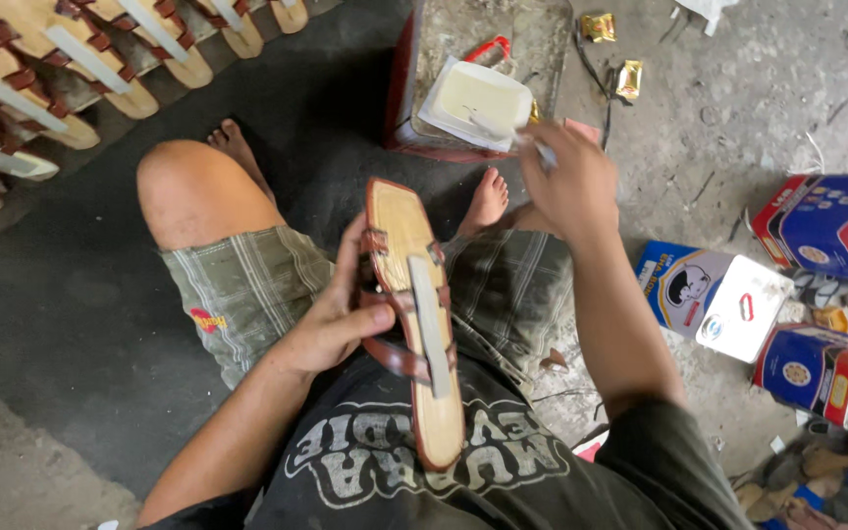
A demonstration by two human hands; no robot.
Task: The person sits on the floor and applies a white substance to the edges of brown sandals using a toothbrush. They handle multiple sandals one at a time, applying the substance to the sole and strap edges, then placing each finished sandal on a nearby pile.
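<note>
My left hand (338,316) grips a tan sandal (414,314) with brown leather straps and a grey strip along its insole, held lengthwise over my lap. My right hand (569,179) is raised beyond the sandal and holds a small brush (532,142) at the rim of a white tub of pale glue (476,103). The tub rests on a red-sided metal tin (414,59) just past my bare feet.
Rows of finished sandals (61,59) with the same straps lie at the top left on a dark mat (71,294). Blue and white cartons (714,294) and another blue box (826,226) lie on the concrete floor to the right.
</note>
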